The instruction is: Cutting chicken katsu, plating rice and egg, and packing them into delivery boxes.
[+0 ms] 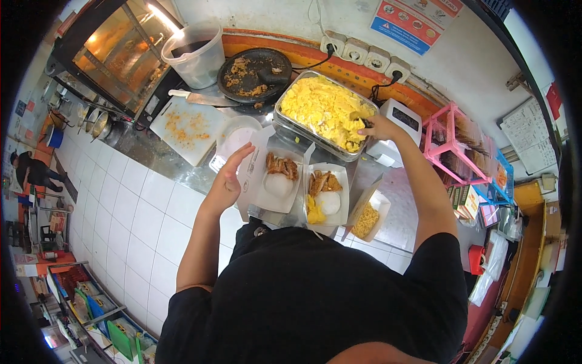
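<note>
A metal tray [285, 124] heaped with yellow scrambled egg [321, 103] stands at the back of the counter. My right hand [381, 128] reaches over its right end, fingers closed around what looks like a dark utensil handle at the egg; its kind is hidden. My left hand [229, 176] holds nothing, its fingers stretched beside the raised lid of a white paper box [282, 199]. That box has rice and browned meat in it. The middle box [339, 218] holds rice, meat and some egg. A third, smaller box [381, 209] contains yellow noodles [365, 221].
Left of the boxes lie a cutting board [185, 130] with crumbs, a knife [203, 98] and a black stone mortar [254, 73]. A clear bucket [194, 57] stands behind. A pink rack [454, 142] and a white dispenser [397, 130] are at the right.
</note>
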{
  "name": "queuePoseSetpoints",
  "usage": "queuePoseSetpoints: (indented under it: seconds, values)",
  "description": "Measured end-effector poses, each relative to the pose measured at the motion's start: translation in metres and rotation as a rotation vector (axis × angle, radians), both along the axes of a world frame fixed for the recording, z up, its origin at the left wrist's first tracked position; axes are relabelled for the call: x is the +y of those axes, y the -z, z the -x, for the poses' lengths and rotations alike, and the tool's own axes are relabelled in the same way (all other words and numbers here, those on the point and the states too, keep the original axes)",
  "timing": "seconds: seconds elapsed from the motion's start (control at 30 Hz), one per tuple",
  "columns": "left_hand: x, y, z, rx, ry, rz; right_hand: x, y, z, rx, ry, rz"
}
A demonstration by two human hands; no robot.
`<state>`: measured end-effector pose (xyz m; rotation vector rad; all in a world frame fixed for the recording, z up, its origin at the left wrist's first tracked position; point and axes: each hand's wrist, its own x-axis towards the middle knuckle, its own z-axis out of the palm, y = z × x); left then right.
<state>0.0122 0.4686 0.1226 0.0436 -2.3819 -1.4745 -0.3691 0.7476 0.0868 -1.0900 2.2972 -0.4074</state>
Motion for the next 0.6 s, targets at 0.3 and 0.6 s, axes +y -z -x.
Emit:
queuePoseSetpoints:
  seconds: [0.3,0.6]
  values:
    - [-0.019,0.001,-0.02,0.011,-0.063,-0.019,0.006,-0.021,-0.046,-0.331,0.398,0.159]
    - [-0.056,-0.004,-0.026,-0.102,-0.063,-0.047,-0.055,-0.082,-0.195,-0.695,0.437,0.422]
